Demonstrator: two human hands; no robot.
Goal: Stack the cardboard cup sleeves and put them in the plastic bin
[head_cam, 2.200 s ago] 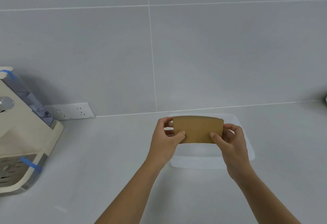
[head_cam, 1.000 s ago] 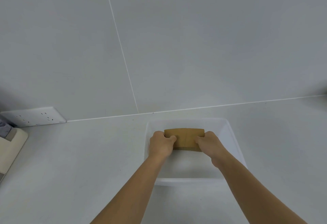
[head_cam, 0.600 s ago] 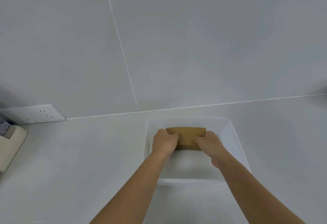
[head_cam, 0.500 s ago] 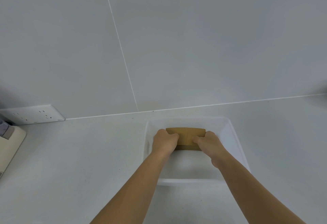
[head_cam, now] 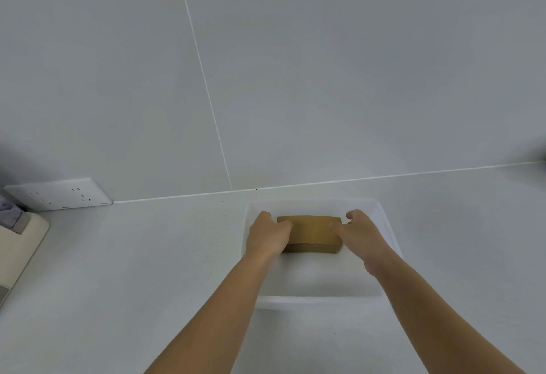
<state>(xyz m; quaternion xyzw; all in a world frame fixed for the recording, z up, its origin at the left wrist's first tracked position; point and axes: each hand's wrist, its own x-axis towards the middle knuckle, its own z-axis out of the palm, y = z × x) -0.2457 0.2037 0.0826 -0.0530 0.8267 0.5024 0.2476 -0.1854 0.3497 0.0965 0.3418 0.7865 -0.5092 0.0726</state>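
Brown cardboard makes the one warm patch in a pale scene: a flat stack of brown cardboard cup sleeves [head_cam: 313,233] lies inside the translucent white rectangular plastic bin [head_cam: 320,297], toward the bin's far half, a little right of the frame's centre and low in the picture. A darker band along the stack's near edge shows several layers one on top of another, and a faint vertical crease runs down the middle of the top sleeve. The left hand [head_cam: 267,236] covers the stack's left end, its fingers curled down over that end and touching the cardboard; whether they grip it or merely press on it cannot be told. The right hand [head_cam: 359,230] sits at the stack's right end with its fingers loosely spread, one resting on the top sleeve near the corner and the others lifted just beside it, holding nothing firmly that can be seen. Both bare forearms rise from the bottom edge of the frame. The bin stands on a light grey countertop [head_cam: 147,255] near the grey tiled wall [head_cam: 325,78]. At middle left a white wall socket plate [head_cam: 59,195] is set low in the wall, and a cream-coloured appliance [head_cam: 17,243] is cut off by the left edge.
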